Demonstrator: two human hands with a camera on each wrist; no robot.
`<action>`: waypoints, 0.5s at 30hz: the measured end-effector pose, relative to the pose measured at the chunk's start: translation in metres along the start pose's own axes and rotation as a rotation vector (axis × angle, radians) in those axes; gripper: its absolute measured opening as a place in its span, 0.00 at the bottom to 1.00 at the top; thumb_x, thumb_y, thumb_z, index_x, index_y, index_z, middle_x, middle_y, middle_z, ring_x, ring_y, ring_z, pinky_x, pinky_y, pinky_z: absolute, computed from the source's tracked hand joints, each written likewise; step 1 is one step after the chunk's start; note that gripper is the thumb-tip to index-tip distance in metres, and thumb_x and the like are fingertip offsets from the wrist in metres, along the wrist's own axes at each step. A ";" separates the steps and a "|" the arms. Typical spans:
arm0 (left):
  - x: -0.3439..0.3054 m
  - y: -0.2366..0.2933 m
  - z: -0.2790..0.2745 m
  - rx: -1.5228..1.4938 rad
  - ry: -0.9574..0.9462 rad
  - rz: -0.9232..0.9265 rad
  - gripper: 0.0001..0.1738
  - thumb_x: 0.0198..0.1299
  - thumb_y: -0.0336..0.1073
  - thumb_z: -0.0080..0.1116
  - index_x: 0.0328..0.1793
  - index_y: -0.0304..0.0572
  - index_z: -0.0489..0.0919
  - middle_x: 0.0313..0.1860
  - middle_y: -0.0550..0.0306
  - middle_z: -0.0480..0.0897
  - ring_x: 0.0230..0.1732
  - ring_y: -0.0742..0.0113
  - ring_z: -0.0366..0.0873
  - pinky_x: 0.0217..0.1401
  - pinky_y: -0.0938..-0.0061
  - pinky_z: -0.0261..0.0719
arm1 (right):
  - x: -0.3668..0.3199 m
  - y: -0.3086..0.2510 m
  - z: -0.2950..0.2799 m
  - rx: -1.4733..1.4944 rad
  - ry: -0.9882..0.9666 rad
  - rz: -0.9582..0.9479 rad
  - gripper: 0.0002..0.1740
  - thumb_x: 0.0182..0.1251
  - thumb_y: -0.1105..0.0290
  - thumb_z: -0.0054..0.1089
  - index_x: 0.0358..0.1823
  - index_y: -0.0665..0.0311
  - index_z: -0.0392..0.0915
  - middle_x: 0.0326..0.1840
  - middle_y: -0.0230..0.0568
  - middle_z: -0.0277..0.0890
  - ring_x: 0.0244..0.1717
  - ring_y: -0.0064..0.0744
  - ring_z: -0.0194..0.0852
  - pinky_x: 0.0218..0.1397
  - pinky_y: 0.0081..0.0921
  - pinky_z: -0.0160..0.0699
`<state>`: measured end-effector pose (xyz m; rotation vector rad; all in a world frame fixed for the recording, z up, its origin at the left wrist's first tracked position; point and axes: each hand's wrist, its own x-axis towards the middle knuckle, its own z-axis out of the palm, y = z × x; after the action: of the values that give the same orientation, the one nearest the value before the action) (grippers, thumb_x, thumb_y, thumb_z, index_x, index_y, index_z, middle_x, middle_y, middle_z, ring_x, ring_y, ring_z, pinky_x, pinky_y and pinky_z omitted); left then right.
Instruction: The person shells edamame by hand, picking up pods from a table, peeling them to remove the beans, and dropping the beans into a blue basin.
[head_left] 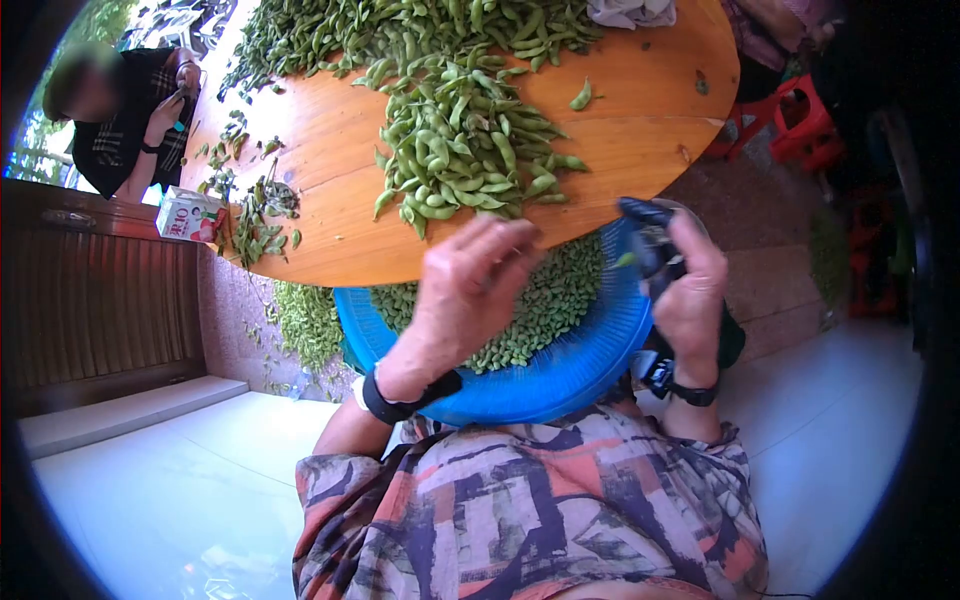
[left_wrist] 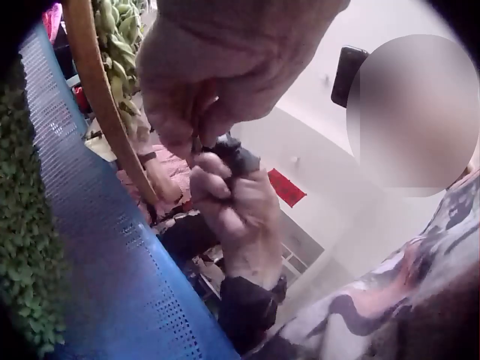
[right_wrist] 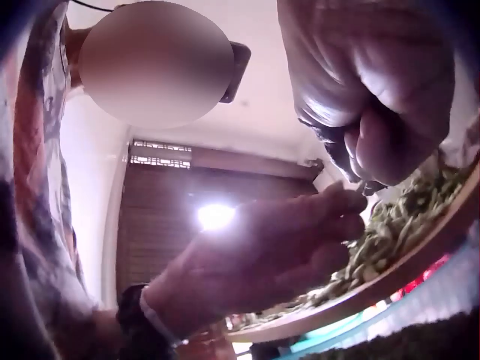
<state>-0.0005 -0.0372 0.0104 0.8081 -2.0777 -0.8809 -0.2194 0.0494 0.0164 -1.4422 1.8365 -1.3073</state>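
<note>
My right hand grips a dark, black-handled tool over the right rim of the blue basket. A small green piece shows beside the tool. My left hand, blurred, hangs over the basket with bent fingers near the table edge, by a pile of green bean pods. In both wrist views, the left hand has its fingertips close to the right hand; I cannot tell whether they pinch anything. Shelled green beans fill the basket.
The wooden table bears a larger pod heap, loose leaves and a carton. Another person sits at the left. Below the table, green pods or husks cover the floor. A red stool stands right.
</note>
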 end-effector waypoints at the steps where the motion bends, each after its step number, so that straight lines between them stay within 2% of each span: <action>1: 0.002 -0.009 -0.008 0.100 0.063 0.033 0.12 0.55 0.24 0.64 0.46 0.37 0.81 0.33 0.51 0.79 0.31 0.54 0.80 0.34 0.66 0.78 | -0.001 -0.003 -0.008 -0.009 0.123 -0.024 0.08 0.50 0.84 0.51 0.33 0.68 0.73 0.27 0.36 0.67 0.30 0.27 0.66 0.35 0.26 0.68; 2: 0.005 -0.017 -0.017 0.200 0.125 0.065 0.13 0.54 0.24 0.64 0.46 0.38 0.81 0.34 0.51 0.78 0.31 0.53 0.80 0.34 0.65 0.79 | -0.002 0.014 -0.023 -0.128 0.203 -0.068 0.08 0.52 0.84 0.52 0.34 0.68 0.73 0.26 0.36 0.66 0.29 0.26 0.66 0.35 0.25 0.68; 3: 0.008 -0.021 -0.025 0.203 0.126 0.064 0.13 0.54 0.24 0.64 0.46 0.38 0.81 0.34 0.51 0.78 0.31 0.53 0.80 0.34 0.65 0.79 | -0.003 0.026 -0.039 -0.242 0.241 0.016 0.09 0.57 0.83 0.55 0.40 0.69 0.77 0.27 0.37 0.71 0.31 0.25 0.68 0.37 0.26 0.71; 4: 0.010 -0.025 -0.032 0.320 0.107 0.059 0.13 0.53 0.24 0.64 0.47 0.38 0.81 0.36 0.50 0.77 0.33 0.52 0.80 0.35 0.64 0.79 | -0.003 0.026 -0.048 -0.266 0.268 0.011 0.15 0.62 0.82 0.56 0.51 0.67 0.79 0.33 0.38 0.77 0.35 0.25 0.72 0.42 0.26 0.74; 6: 0.015 -0.032 -0.038 0.443 0.091 0.055 0.14 0.53 0.24 0.64 0.47 0.38 0.81 0.38 0.50 0.77 0.35 0.52 0.80 0.35 0.64 0.80 | -0.010 0.053 -0.075 -0.361 0.253 0.241 0.20 0.66 0.80 0.55 0.59 0.65 0.77 0.39 0.39 0.81 0.41 0.24 0.75 0.48 0.25 0.75; 10: 0.021 -0.037 -0.038 0.552 0.024 0.167 0.16 0.51 0.24 0.63 0.48 0.40 0.80 0.40 0.51 0.75 0.38 0.54 0.79 0.36 0.63 0.80 | -0.013 0.064 -0.083 -0.385 0.305 0.120 0.20 0.67 0.80 0.55 0.61 0.65 0.76 0.37 0.37 0.79 0.41 0.23 0.75 0.47 0.24 0.75; 12: 0.023 -0.037 -0.036 0.579 0.006 0.197 0.17 0.50 0.25 0.63 0.48 0.40 0.80 0.39 0.52 0.74 0.38 0.55 0.78 0.36 0.63 0.80 | -0.009 0.049 -0.070 -0.197 0.267 0.059 0.18 0.67 0.79 0.57 0.58 0.65 0.78 0.33 0.32 0.78 0.36 0.20 0.74 0.41 0.22 0.75; 14: 0.022 -0.040 -0.034 0.757 -0.019 0.373 0.16 0.49 0.26 0.65 0.47 0.38 0.80 0.41 0.51 0.76 0.36 0.52 0.81 0.39 0.63 0.82 | -0.003 0.020 -0.057 -0.126 0.132 0.151 0.15 0.67 0.78 0.57 0.54 0.64 0.79 0.31 0.28 0.77 0.33 0.15 0.72 0.36 0.18 0.72; 15: 0.023 -0.041 -0.035 0.748 -0.011 0.418 0.17 0.47 0.25 0.65 0.46 0.37 0.80 0.38 0.50 0.75 0.31 0.53 0.79 0.34 0.65 0.81 | -0.001 0.006 -0.045 -0.108 0.116 0.168 0.12 0.67 0.78 0.57 0.51 0.64 0.80 0.30 0.25 0.76 0.31 0.11 0.70 0.34 0.15 0.70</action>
<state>0.0257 -0.0888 0.0042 0.6757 -2.4751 0.1430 -0.2584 0.0682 0.0306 -1.2566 2.0839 -1.2490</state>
